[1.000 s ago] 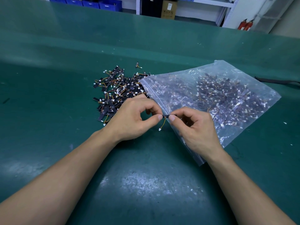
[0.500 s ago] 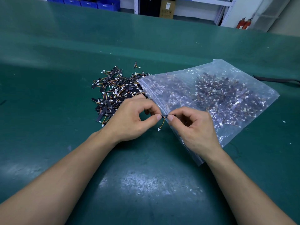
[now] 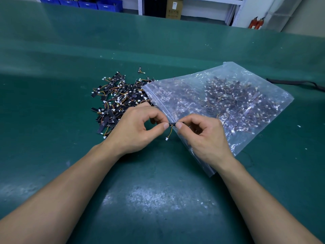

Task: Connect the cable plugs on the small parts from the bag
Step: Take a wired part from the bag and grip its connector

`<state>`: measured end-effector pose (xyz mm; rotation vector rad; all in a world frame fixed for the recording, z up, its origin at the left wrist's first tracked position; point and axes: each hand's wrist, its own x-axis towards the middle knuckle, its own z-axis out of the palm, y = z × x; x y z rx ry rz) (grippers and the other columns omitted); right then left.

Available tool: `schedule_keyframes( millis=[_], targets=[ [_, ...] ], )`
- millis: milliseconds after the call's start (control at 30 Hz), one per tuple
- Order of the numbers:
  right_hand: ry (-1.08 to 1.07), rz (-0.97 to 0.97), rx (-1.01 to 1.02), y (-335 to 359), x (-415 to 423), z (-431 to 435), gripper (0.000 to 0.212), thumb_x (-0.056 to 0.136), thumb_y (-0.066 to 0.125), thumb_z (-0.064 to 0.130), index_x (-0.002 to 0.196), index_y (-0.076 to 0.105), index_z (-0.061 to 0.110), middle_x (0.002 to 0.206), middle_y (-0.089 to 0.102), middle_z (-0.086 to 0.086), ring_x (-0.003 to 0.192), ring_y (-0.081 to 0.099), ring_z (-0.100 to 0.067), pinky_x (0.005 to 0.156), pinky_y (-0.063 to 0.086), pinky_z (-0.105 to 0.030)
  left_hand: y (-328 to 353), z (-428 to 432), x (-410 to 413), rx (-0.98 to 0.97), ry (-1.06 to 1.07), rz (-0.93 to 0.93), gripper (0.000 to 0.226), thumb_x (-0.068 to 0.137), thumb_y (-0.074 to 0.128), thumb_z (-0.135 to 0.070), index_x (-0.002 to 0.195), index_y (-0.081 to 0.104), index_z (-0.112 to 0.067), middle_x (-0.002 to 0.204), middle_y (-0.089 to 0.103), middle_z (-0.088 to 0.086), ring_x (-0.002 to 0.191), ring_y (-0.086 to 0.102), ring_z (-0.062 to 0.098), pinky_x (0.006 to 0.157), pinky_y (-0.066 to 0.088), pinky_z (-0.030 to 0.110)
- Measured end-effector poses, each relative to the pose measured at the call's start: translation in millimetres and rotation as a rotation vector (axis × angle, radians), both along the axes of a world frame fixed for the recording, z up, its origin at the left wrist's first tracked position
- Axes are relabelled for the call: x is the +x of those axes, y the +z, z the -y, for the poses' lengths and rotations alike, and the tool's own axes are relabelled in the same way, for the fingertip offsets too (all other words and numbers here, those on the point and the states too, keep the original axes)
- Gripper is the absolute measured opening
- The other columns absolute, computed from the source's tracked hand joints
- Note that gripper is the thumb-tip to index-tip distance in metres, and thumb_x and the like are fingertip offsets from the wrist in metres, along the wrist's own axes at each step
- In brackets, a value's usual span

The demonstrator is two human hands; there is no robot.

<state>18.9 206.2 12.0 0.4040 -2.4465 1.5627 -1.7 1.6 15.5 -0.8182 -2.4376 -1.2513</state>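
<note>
Pinching one small black part (image 3: 172, 123) from both ends, left hand (image 3: 135, 127) and right hand (image 3: 204, 138) meet just above the green counter (image 3: 158, 199), with the forearms coming in from the near edge. Each hand grips it between thumb and forefinger, other fingers curled loosely aside, probably to keep the strip level and leave the wire free. An orange-yellow wire hangs from the part, and its white plug (image 3: 166, 138) dangles unconnected just over the counter. Judged step: plug not yet seated and needs bringing up to its socket; the socket is too small to make out. The right hand sits over the near edge of the clear zip bag (image 3: 228, 103), which lies flat, mouth facing left, many parts inside. A loose pile (image 3: 116, 103) is spilled at the bag mouth, just behind the left hand, handy for the next pick. One stray part (image 3: 140, 70) lies beyond the pile. A black strap (image 3: 299, 83) lies far right, apart from the bag. Far back: blue bins (image 3: 88, 4), cardboard box (image 3: 173, 8), red extinguishers (image 3: 255, 22).
</note>
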Motion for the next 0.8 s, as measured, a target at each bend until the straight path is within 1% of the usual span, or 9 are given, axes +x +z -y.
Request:
schedule_keyframes(
  millis=[33,67,167,267,367,500,633,733,800],
  targets=[
    [-0.003,0.0,-0.002,0.1,-0.2,0.1,0.011,0.086,0.069,0.025,0.077,0.075,0.021,0.061,0.065,0.006,0.052,0.051,-0.013,0.053,0.042,-0.024,0.1,-0.4,0.4,0.002,-0.003,0.0,0.005,0.085,0.07,-0.02,0.081,0.072,-0.023,0.078,0.066,-0.021,0.081,0.059,0.013,0.075,0.045,0.021],
    [-0.008,-0.003,-0.004,0.1,-0.2,0.1,0.012,0.087,0.069,0.024,0.077,0.075,0.02,0.062,0.065,0.004,0.052,0.051,-0.014,0.054,0.042,-0.025,0.2,-0.6,0.6,0.003,-0.006,-0.001,0.004,0.085,0.07,-0.019,0.082,0.072,-0.021,0.079,0.067,-0.02,0.082,0.059,0.014,0.075,0.044,0.02],
    [-0.019,-0.006,-0.008,-0.1,-0.2,-0.4,0.012,0.088,0.07,0.02,0.077,0.075,0.019,0.064,0.066,0.003,0.053,0.049,-0.006,0.055,0.041,-0.022,0.0,-1.2,0.7,0.006,-0.006,0.01,0.003,0.084,0.071,-0.019,0.083,0.074,-0.02,0.079,0.067,-0.018,0.082,0.059,0.014,0.076,0.046,0.022],
    [-0.011,0.025,-0.006,1.0,0.8,-0.5,0.011,0.086,0.069,0.026,0.077,0.074,0.021,0.062,0.065,-0.001,0.051,0.048,-0.005,0.054,0.04,-0.021,0.1,-1.0,0.5,-0.011,-0.004,0.011,0.005,0.085,0.07,-0.02,0.08,0.073,-0.019,0.077,0.066,-0.02,0.081,0.059,0.014,0.075,0.048,0.026],
    [-0.012,0.035,-0.008,1.3,0.9,-0.1,0.011,0.086,0.068,0.025,0.076,0.073,0.021,0.061,0.064,0.002,0.051,0.048,-0.005,0.053,0.041,-0.022,0.2,-1.1,0.4,-0.015,-0.004,-0.011,0.006,0.084,0.07,-0.019,0.079,0.072,-0.018,0.076,0.065,-0.02,0.08,0.058,0.013,0.074,0.047,0.026],
    [-0.009,0.065,-0.037,1.2,0.3,0.4,0.016,0.089,0.068,0.022,0.074,0.072,0.022,0.063,0.066,0.002,0.051,0.05,-0.007,0.054,0.045,-0.028,-1.2,-0.9,0.2,-0.001,-0.01,-0.014,0.001,0.084,0.072,-0.02,0.084,0.073,-0.02,0.08,0.067,-0.017,0.081,0.059,0.014,0.075,0.048,0.027],
    [0.011,0.113,-0.087,2.1,-0.2,0.2,0.022,0.094,0.066,0.02,0.072,0.071,0.016,0.059,0.065,0.0,0.048,0.051,-0.007,0.053,0.044,-0.029,-0.1,-0.2,1.0,0.03,-0.009,-0.042,0.022,0.079,0.079,-0.02,0.1,0.073,-0.019,0.084,0.068,-0.012,0.083,0.059,0.014,0.077,0.047,0.021],
    [0.029,0.141,-0.108,2.0,-1.2,0.4,0.023,0.096,0.067,0.018,0.074,0.072,0.017,0.06,0.065,0.001,0.048,0.052,-0.008,0.053,0.044,-0.027,0.1,-0.5,-0.9,0.009,0.0,-0.098,0.015,0.08,0.081,-0.015,0.093,0.075,-0.015,0.083,0.068,-0.014,0.079,0.057,0.01,0.076,0.044,0.019],
    [0.023,0.129,-0.106,2.1,-1.1,1.8,0.017,0.092,0.068,0.025,0.076,0.072,0.02,0.065,0.067,0.002,0.049,0.052,-0.009,0.054,0.045,-0.028,0.0,-0.8,-1.6,0.007,0.008,-0.118,0.007,0.083,0.079,-0.015,0.088,0.075,-0.015,0.082,0.068,-0.015,0.078,0.057,0.011,0.075,0.045,0.022]
  ],
)
